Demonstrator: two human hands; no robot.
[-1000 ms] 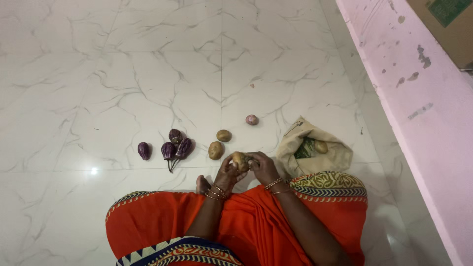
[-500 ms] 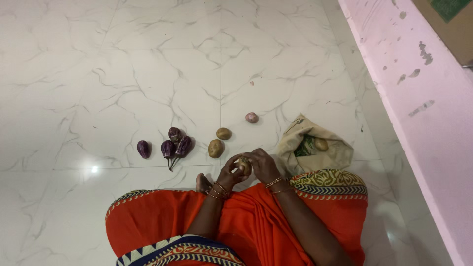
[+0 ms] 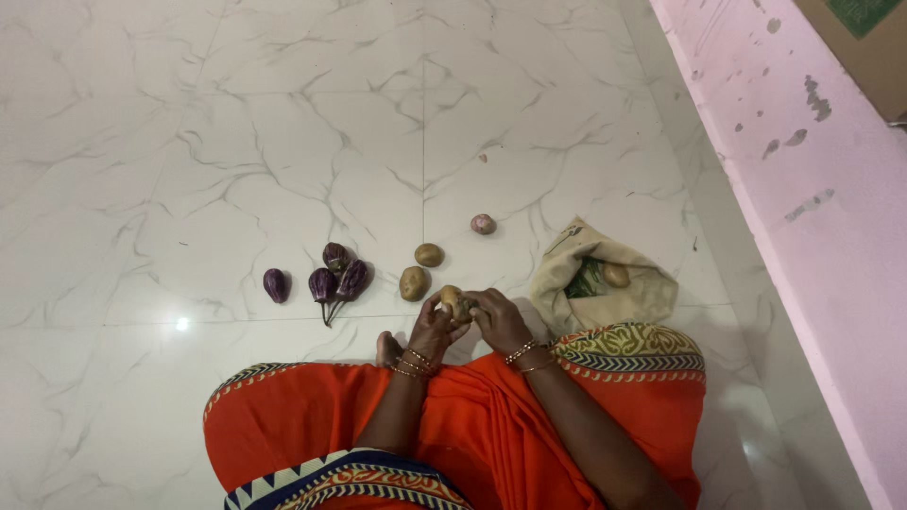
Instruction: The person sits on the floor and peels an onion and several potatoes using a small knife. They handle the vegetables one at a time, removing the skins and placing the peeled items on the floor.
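Note:
I sit on a white marble floor (image 3: 283,113) in an orange garment. Both hands hold one brown potato (image 3: 452,299) just above the floor in front of my lap. My left hand (image 3: 433,328) cups it from the left and below. My right hand (image 3: 496,319) closes on it from the right. Two more potatoes (image 3: 413,282) (image 3: 429,254) lie on the floor just beyond my hands. A small pinkish onion (image 3: 483,224) lies farther out.
Several small purple eggplants (image 3: 326,280) lie to the left of the potatoes. A beige cloth bag (image 3: 642,300) at my right knee holds another potato (image 3: 616,275) and something green. A pink wall (image 3: 803,189) runs along the right side.
The potato has turned in my fingers and shifted slightly left and up, toward the potatoes on the floor. Everything else has stayed in place.

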